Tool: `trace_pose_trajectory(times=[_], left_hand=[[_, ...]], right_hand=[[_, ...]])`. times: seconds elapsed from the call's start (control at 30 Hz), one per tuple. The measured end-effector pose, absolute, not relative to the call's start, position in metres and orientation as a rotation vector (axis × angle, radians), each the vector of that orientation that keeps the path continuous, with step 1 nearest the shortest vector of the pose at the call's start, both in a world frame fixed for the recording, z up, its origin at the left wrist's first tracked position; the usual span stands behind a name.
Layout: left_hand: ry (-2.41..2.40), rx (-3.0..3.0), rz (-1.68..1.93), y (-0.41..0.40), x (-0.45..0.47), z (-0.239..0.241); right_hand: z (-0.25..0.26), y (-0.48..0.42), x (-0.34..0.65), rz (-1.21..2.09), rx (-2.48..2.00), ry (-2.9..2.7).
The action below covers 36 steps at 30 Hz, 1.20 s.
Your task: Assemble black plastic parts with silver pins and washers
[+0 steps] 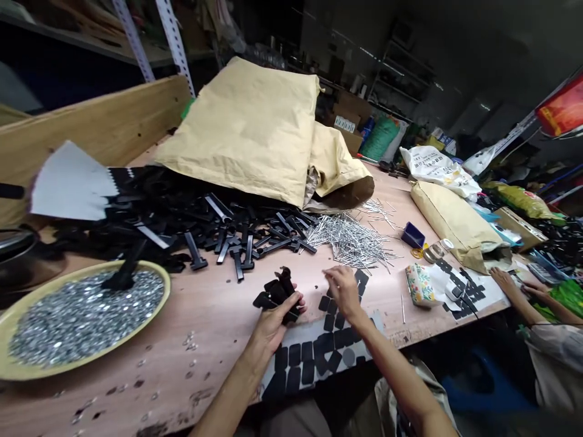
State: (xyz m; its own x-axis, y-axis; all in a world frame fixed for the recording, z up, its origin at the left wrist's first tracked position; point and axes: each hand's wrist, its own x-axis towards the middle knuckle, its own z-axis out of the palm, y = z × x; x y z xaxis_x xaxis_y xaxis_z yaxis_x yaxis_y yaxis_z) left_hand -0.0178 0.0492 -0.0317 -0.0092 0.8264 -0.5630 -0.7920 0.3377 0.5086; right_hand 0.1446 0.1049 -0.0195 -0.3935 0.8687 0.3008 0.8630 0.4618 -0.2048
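Note:
My left hand (273, 321) is closed around a bunch of black plastic parts (277, 294), held above the near edge of the table. To its right, my right hand (344, 291) hovers over the tabletop with its fingers curled and tips drawn together; whatever may be between them is too small to make out. Beneath and beside the hands, black rounded-rectangle pads (300, 358) lie in rows on a pale sheet (376, 321). Beyond my hands is a heap of thin metal pins (353, 240). Black T-shaped plastic parts (237, 258) are piled behind my left hand.
A yellow basin (166, 285) of small metal pieces stands at left. Large paper sacks (255, 127) sit at the back. On the right are a blue box (412, 235), a flowered tissue box (419, 284), a glass jar (437, 250) and a co-worker's hands (505, 282).

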Motion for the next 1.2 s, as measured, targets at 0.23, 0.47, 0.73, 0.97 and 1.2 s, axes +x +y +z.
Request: trace_pose_trajectory(times=[0.23,0.47,0.73,0.97,1.2], left_hand=[[1.065,0.395,1.205,0.042,-0.011,-0.027],[1.262,0.462,1.232,0.046,-0.008,-0.041],[1.355,0.697,1.226,0.047,0.005,-0.036],[1.401,0.775,1.237,0.043,0.003,-0.028],[1.474,0.88,1.274,0.043,-0.003,-0.026]], right_hand=[[-0.011,0.168,0.189,-0.18,-1.484,-2.792],[0.005,0.134,0.166,0.4,-1.228,-1.904],[0.02,0.082,0.142,0.698,-1.083,-1.55],[0.01,0.105,0.175,0.466,-1.181,-1.892],[-0.015,0.164,0.197,-0.187,-1.749,-2.436]])
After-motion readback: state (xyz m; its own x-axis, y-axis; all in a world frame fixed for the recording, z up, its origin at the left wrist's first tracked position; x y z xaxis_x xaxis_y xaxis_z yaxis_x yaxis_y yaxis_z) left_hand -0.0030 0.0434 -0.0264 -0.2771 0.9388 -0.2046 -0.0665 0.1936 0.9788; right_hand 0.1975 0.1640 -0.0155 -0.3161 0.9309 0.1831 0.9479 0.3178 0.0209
